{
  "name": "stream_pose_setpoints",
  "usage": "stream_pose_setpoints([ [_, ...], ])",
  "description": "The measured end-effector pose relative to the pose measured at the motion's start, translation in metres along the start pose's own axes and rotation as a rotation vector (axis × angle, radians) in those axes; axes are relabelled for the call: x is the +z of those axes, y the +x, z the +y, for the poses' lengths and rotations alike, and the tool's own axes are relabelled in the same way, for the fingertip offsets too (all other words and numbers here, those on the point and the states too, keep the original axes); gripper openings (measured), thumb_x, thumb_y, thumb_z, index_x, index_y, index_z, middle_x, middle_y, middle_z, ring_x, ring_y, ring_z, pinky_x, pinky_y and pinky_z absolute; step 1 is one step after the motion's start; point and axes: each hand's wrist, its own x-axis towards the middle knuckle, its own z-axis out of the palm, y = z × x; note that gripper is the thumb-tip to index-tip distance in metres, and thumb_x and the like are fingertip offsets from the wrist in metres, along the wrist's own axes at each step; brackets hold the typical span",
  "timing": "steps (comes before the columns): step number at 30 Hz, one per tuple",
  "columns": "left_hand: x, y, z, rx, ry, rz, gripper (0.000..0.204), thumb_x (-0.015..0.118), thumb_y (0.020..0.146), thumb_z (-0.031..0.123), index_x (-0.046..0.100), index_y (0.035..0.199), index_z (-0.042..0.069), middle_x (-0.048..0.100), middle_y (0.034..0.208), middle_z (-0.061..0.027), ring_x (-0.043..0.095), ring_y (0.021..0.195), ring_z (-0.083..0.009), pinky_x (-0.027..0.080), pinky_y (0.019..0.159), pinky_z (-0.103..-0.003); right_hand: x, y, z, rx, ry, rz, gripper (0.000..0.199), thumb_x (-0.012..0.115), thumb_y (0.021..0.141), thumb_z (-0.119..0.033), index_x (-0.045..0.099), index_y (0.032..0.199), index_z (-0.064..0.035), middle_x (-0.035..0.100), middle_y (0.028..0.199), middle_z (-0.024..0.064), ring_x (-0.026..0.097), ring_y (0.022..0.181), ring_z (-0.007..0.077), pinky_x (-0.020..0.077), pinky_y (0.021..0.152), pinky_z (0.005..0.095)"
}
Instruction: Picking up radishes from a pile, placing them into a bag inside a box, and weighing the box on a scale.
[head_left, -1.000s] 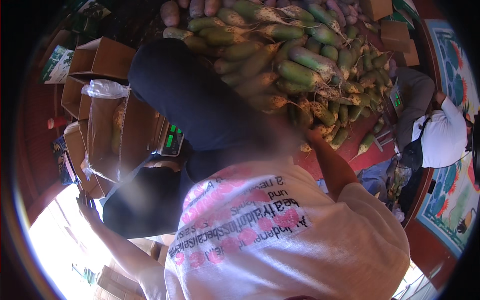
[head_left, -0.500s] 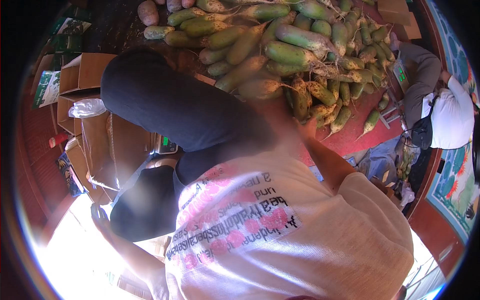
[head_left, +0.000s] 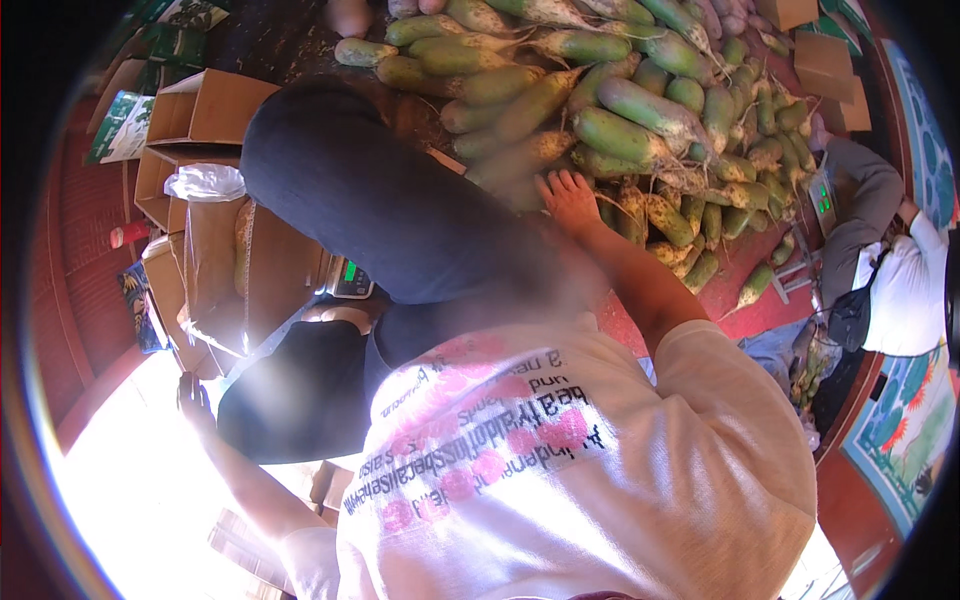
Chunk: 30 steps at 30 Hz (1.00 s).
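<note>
A large heap of long green radishes (head_left: 630,140) with muddy roots lies across the top of the view. My right hand (head_left: 574,202) is at the heap's near edge, fingers stretched out beside a radish (head_left: 535,155), holding nothing that I can see. Glare blurs the spot just left of it. On the far left, my left hand (head_left: 192,396) is by the lower edge of a tall cardboard box (head_left: 212,262), fingers extended and apparently empty. Through the box's opening shows part of a greenish, long vegetable (head_left: 243,235). A scale (head_left: 350,277) with a lit green display is next to the box.
My bent leg (head_left: 370,190) lies between box and heap. Open cartons (head_left: 215,105) stand behind the box, with a clear plastic bag (head_left: 204,182) on its rim. At right, another person (head_left: 900,290) in a white top is near a second scale (head_left: 824,200).
My right hand has come out from among the radishes and moved left, its fingers now in sight. The whole view has shifted a little. My left hand stays by the box.
</note>
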Motion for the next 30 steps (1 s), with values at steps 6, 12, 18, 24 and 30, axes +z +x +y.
stream_pose_setpoints([
  [6, -0.051, -0.016, -0.012, -0.097, -0.174, 0.075, 0.041, 0.048, 0.101, 0.019, 0.054, 0.138, 0.003, 0.056, 0.14, -0.0085, 0.05, 0.133, -0.0241, 0.045, 0.104, -0.034, -0.036, 0.021, -0.001, 0.017, 0.225, -0.22, 0.084, 0.073, 0.081, -0.038, 0.037, 0.151, -0.0093, 0.053, 0.136, 0.0147, 0.048, 0.129, 0.0306, 0.039, 0.108, 0.0414],
  [12, -0.048, -0.009, -0.007, -0.048, -0.125, 0.013, 0.04, 0.047, 0.101, 0.014, 0.052, 0.138, 0.0, 0.054, 0.141, -0.0131, 0.049, 0.134, -0.0282, 0.046, 0.104, -0.035, -0.037, -0.008, 0.034, 0.326, 1.387, -0.327, 0.094, 0.082, 0.077, -0.023, 0.03, 0.153, -0.002, 0.049, 0.143, 0.0164, 0.049, 0.131, 0.0261, 0.0398, 0.108, 0.036],
  [18, -0.027, -0.012, 0.004, -0.01, -0.099, -0.003, 0.039, 0.05, 0.101, 0.013, 0.053, 0.136, -0.003, 0.053, 0.141, -0.0156, 0.049, 0.133, -0.0306, 0.047, 0.104, -0.036, -0.058, -0.029, 0.044, 0.638, 2.044, -0.449, 0.086, 0.078, 0.082, -0.023, 0.033, 0.151, -0.0009, 0.052, 0.141, 0.0163, 0.051, 0.129, 0.0273, 0.0406, 0.108, 0.0397],
  [24, -0.05, -0.009, 0.003, 0.051, -0.054, -0.049, 0.04, 0.054, 0.099, 0.016, 0.056, 0.134, -0.003, 0.057, 0.136, -0.0154, 0.052, 0.131, -0.0289, 0.045, 0.105, -0.036, -0.047, -0.04, 0.046, 0.611, 2.587, -0.543, 0.058, 0.066, 0.093, -0.026, 0.046, 0.141, -0.0017, 0.063, 0.127, 0.0138, 0.062, 0.115, 0.0272, 0.0461, 0.103, 0.0437],
  [30, -0.026, -0.016, 0.01, -0.024, -0.156, 0.081, 0.04, 0.053, 0.099, 0.016, 0.056, 0.134, -0.003, 0.057, 0.137, -0.0153, 0.051, 0.131, -0.0286, 0.045, 0.105, -0.036, -0.087, -0.019, 0.057, 0.466, 2.751, -0.381, 0.061, 0.055, 0.1, -0.039, 0.041, 0.145, 0.0001, 0.059, 0.13, 0.0246, 0.061, 0.117, 0.0364, 0.0484, 0.103, 0.0484],
])
